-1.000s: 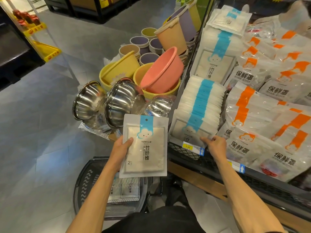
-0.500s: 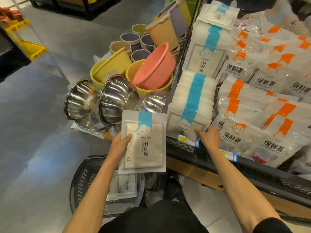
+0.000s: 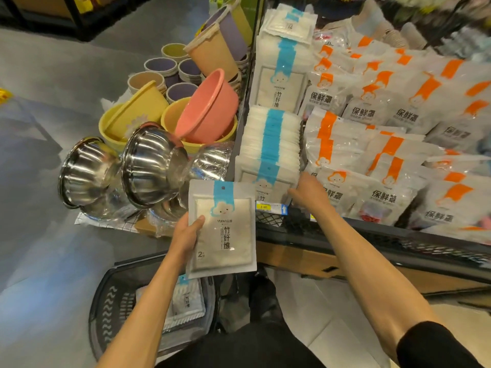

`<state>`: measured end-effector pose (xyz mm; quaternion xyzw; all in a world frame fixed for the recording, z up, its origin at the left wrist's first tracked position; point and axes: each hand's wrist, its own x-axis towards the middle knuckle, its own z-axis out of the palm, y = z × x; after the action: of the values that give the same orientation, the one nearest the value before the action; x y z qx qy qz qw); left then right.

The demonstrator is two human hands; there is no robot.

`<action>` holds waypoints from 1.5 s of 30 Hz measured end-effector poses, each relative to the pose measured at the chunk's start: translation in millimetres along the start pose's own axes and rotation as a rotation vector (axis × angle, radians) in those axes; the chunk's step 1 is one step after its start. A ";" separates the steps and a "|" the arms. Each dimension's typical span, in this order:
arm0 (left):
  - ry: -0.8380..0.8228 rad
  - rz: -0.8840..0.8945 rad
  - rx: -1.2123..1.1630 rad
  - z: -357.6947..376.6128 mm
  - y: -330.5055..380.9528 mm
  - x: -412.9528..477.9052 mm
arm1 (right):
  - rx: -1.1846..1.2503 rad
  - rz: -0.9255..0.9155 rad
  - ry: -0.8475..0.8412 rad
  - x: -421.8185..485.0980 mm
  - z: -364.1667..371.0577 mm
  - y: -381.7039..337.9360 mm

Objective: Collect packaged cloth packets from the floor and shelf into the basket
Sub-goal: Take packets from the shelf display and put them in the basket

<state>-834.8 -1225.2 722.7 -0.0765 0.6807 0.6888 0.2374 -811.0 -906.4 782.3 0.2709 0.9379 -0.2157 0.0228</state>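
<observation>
My left hand (image 3: 187, 235) grips a white cloth packet (image 3: 225, 235) with a blue cloud label, held upright above the black basket (image 3: 111, 309) on the floor. Several packets (image 3: 183, 301) of the same kind lie inside that basket. My right hand (image 3: 308, 193) reaches to the shelf and touches the right edge of the front packet in a standing row of blue-striped cloth packets (image 3: 268, 150). A second row of the same packets (image 3: 279, 75) stands further back on the shelf.
Orange-labelled plastic bags (image 3: 385, 144) fill the shelf to the right. On the floor to the left are steel bowls (image 3: 148, 166), a pink basin (image 3: 210, 107), yellow basins and stacked buckets (image 3: 212, 49). The shelf's black mesh front (image 3: 345, 235) runs across below my right arm.
My right hand has moved up from the shelf's front edge to the side of the front packet. My left hand keeps its packet over the basket.
</observation>
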 end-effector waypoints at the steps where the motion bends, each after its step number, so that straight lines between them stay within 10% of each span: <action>1: -0.024 0.025 0.037 2.7 0.2 -0.5 | -0.075 -0.034 0.033 -1.8 -4.7 -0.8; 10: -0.295 0.286 0.311 46.2 22.5 1.3 | -0.558 -0.424 -0.180 -24.7 -36.3 -44.3; 25: -0.422 0.273 0.053 82.3 50.2 10.7 | -0.203 -0.362 -0.297 -16.4 -95.9 -59.3; 35: -0.243 0.257 -0.004 98.6 51.8 44.2 | -0.253 -0.319 -0.226 18.4 -118.4 -69.9; 40: 0.106 0.388 0.390 95.2 34.6 83.2 | -0.304 -0.314 -0.106 40.2 -123.3 -75.4; 45: 0.012 0.272 0.744 93.1 10.7 104.8 | -0.342 -0.339 -0.054 51.9 -109.6 -76.2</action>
<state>-910.9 -1110.7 693.2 0.1016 0.8890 0.4199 0.1516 -886.6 -892.7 903.2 0.0960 0.9918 -0.0616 0.0569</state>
